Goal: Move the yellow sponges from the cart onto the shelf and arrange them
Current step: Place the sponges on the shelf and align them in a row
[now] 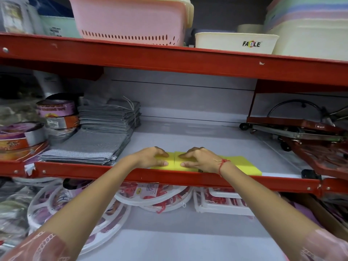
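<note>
Head view: my arms reach to the shelf (216, 140).
Sponges (243, 165): yellow row along the shelf's front edge.
Left hand (150, 157): fingers spread flat, pressing a sponge's left end.
Right hand (199, 159): fingers spread flat on the sponges, beside the left.

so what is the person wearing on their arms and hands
Both hands, left and right, are bare. A thin red thread bracelet circles the right wrist. Pale pink sleeves with a white chain-like pattern cover the upper arms; forearms are uncovered.
</note>
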`<action>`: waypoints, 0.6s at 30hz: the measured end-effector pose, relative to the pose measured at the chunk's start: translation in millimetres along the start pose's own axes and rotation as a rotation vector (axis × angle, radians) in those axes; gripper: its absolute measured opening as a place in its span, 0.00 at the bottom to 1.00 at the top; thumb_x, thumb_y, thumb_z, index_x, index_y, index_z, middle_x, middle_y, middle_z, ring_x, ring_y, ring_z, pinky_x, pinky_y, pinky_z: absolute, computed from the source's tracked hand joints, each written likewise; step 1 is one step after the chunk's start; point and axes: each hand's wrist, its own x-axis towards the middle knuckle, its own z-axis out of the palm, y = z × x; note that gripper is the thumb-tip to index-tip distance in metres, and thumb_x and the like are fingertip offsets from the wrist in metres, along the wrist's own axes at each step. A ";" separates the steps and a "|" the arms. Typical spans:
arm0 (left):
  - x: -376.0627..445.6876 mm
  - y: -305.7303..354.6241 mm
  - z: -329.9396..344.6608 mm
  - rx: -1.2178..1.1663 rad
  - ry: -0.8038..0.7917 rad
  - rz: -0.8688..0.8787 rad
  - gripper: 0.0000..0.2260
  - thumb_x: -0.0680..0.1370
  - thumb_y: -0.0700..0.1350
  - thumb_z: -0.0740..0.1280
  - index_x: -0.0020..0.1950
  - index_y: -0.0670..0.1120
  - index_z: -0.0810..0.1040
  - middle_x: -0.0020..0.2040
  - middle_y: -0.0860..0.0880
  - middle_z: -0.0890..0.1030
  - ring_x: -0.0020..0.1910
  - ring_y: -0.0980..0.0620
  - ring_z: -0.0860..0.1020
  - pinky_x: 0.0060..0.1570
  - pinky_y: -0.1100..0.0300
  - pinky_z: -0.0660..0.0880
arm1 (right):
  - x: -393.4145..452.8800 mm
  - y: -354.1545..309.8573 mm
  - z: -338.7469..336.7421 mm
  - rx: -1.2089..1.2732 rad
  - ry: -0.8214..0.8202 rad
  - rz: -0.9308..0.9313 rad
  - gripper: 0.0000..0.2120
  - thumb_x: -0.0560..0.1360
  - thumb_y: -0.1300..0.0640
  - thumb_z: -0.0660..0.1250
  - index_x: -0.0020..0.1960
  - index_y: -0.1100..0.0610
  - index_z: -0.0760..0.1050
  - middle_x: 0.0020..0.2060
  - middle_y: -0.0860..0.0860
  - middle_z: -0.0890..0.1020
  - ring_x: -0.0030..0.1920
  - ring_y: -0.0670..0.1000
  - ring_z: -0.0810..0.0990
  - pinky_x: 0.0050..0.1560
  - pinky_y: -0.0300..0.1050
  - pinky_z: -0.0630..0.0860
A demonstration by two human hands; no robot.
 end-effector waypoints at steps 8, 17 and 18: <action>-4.5 -1.5 4.0 -0.008 0.010 -0.005 0.24 0.77 0.52 0.66 0.71 0.46 0.70 0.73 0.47 0.69 0.72 0.49 0.67 0.72 0.55 0.63 | -8.4 -2.8 -0.1 0.052 -0.015 -0.029 0.24 0.75 0.41 0.63 0.68 0.50 0.72 0.67 0.53 0.76 0.67 0.55 0.73 0.69 0.48 0.69; -6.7 -3.3 5.8 0.013 0.012 -0.016 0.24 0.77 0.53 0.66 0.71 0.47 0.70 0.73 0.46 0.69 0.72 0.48 0.67 0.72 0.55 0.63 | -14.7 -4.2 -1.3 0.055 -0.011 -0.049 0.23 0.76 0.44 0.63 0.68 0.52 0.72 0.68 0.53 0.75 0.68 0.54 0.72 0.68 0.44 0.67; -6.9 -2.8 5.9 0.017 0.011 -0.018 0.24 0.77 0.53 0.66 0.71 0.47 0.70 0.73 0.47 0.69 0.72 0.48 0.67 0.72 0.54 0.63 | -14.9 -4.9 -0.9 0.055 -0.009 -0.051 0.23 0.75 0.44 0.64 0.68 0.52 0.72 0.68 0.53 0.75 0.68 0.54 0.72 0.68 0.45 0.67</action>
